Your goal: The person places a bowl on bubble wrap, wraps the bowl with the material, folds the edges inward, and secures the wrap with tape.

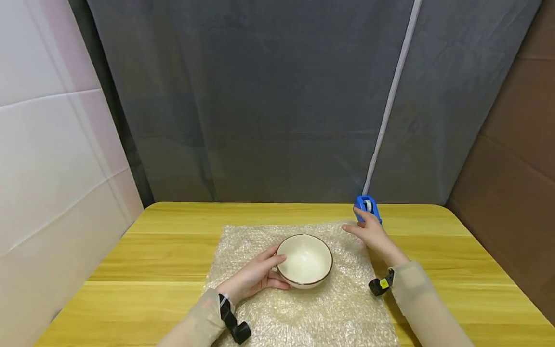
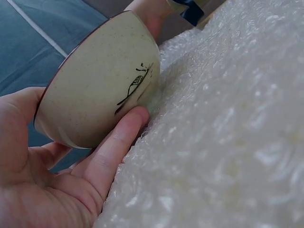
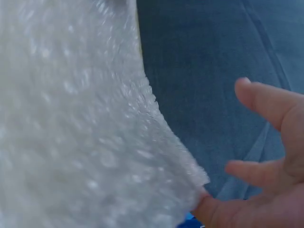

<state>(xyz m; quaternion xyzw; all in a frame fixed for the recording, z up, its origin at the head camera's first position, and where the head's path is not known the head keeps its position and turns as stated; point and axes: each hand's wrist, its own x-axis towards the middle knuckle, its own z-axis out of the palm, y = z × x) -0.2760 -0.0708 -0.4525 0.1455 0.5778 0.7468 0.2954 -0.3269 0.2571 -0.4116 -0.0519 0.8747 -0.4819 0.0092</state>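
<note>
A cream bowl (image 1: pixel 305 260) with a dark brown rim sits over the middle of a sheet of bubble wrap (image 1: pixel 325 313). My left hand (image 1: pixel 257 274) grips its left side, thumb over the rim and the other fingers beneath. A small dark drawing shows on the outer wall of the bowl (image 2: pixel 102 80) in the left wrist view. At the sheet's far right corner is my right hand (image 1: pixel 375 236), its fingers spread apart. In the right wrist view, one finger of the right hand (image 3: pixel 266 190) meets the corner of the bubble wrap (image 3: pixel 95 133).
Just beyond the right hand, a blue tape dispenser (image 1: pixel 360 200) stands near the far edge of the wooden table (image 1: pixel 173 250). A grey curtain (image 1: pixel 277 106) hangs behind, with a white panel (image 1: pixel 52 144) at left and a brown one (image 1: pixel 516 159) at right.
</note>
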